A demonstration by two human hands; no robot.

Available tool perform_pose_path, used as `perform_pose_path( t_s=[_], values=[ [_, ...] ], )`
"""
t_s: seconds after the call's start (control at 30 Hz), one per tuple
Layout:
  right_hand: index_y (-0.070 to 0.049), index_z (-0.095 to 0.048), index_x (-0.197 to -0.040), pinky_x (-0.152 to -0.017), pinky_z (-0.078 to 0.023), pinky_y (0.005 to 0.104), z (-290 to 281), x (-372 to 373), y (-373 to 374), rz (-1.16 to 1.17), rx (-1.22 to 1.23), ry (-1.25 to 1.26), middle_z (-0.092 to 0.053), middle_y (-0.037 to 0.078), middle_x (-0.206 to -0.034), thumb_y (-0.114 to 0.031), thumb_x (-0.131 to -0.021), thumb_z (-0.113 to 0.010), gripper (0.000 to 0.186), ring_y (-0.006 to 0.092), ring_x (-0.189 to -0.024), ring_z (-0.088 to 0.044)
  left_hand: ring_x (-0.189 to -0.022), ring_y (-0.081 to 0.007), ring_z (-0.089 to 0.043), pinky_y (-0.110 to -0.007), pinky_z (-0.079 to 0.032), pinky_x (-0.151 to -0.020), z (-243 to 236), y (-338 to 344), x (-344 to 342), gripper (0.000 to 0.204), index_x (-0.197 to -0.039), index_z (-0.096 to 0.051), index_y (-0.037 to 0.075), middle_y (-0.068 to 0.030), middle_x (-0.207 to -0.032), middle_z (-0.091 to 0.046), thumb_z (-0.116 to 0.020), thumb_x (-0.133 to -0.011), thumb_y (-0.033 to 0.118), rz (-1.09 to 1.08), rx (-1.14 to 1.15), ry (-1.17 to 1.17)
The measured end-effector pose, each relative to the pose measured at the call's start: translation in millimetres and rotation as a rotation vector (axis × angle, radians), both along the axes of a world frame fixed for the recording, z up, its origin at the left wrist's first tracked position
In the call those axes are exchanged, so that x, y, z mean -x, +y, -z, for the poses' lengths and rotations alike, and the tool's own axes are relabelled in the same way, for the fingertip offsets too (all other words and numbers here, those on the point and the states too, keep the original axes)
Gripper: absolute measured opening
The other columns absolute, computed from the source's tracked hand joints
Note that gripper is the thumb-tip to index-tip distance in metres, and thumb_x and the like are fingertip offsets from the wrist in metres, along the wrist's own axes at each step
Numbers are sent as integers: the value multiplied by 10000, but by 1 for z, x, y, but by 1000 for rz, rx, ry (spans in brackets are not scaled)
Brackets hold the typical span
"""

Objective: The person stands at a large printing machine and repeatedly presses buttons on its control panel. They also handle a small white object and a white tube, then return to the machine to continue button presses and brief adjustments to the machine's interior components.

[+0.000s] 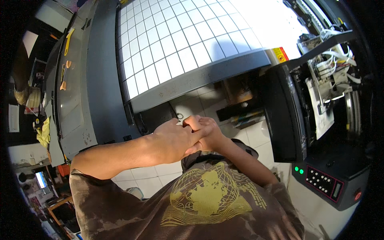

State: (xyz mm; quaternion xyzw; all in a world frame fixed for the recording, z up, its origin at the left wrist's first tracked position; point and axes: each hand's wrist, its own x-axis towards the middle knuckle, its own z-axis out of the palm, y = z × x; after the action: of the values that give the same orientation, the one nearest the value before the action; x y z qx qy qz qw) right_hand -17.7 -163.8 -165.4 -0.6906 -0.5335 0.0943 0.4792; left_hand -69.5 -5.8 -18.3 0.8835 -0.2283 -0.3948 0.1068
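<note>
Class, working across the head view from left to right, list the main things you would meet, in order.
Crumpled yellow cloth, long yellow tool, clasped hands, red-and-yellow label, two round green lights, panel of white buttons, round red button.

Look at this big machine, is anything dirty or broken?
Maybe: the grey side panel has small reddish-brown marks at its near end. They look odd against the plainer grey around them, but I can't tell whether they're dirt or chipped paint.
</note>
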Motion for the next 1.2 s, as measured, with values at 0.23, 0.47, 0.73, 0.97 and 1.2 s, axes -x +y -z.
perform_pose_path(
  t_s=[0.23, 0.47, 0.73, 0.97, 1.2],
  values=[
    [-97, -474, -1187, -779, -558, 459, -5, 1, -11, -14, 36, 136, -685, 142, -904, -695, -677, -853, 873, 403, -908, -710, -999, -364, -714, -463, -513, -941, 10, 0, 3, 847, -1638, -195, 49, -178, -1019, -751, -642, -939, 219, 42, 60, -149],
    [-85, -512, -1165, -778, -559, 457, -2, 10, -10, 18, 46, 159, -692, 139, -915, -673, -706, -852, 820, 397, -908, -711, -1001, -367, -712, -465, -510, -899, 12, 1, 3, 840, -1628, -180, 87, -203, -1049, -741, -638, -937, 220, 20, 37, -23],
    [-31, -599, -1124, -724, -557, 414, 11, 8, -8, 11, 53, 248, -704, 162, -964, -810, -657, -802, 931, 375, -850, -724, -1009, -346, -730, -457, -511, -937, 13, -2, 4, 781, -1661, -207, 98, -194, -1104, -749, -591, -998, 248, 44, -25, -56],
    [23, -748, -1034, -1063, -485, 453, 34, 12, 5, 89, 11, 344, -756, 134, -1031, -426, -1006, -571, 483, 379, -952, -678, -1105, -320, -715, -430, -562, -797, 33, 0, -8, 888, -1697, -177, 157, -219, -1257, -701, -661, -981, 360, 13, -104, -29],
    [-28, -515, -1301, -793, -508, 383, 54, -22, 38, 67, -37, 292, -591, 153, -1126, -528, -886, -691, 673, 251, -952, -637, -1165, -339, -691, -470, -549, -876, 42, 18, -28, 861, -1633, -360, 260, -187, -1302, -656, -742, -872, 380, -151, -126, -155]
  ],
)
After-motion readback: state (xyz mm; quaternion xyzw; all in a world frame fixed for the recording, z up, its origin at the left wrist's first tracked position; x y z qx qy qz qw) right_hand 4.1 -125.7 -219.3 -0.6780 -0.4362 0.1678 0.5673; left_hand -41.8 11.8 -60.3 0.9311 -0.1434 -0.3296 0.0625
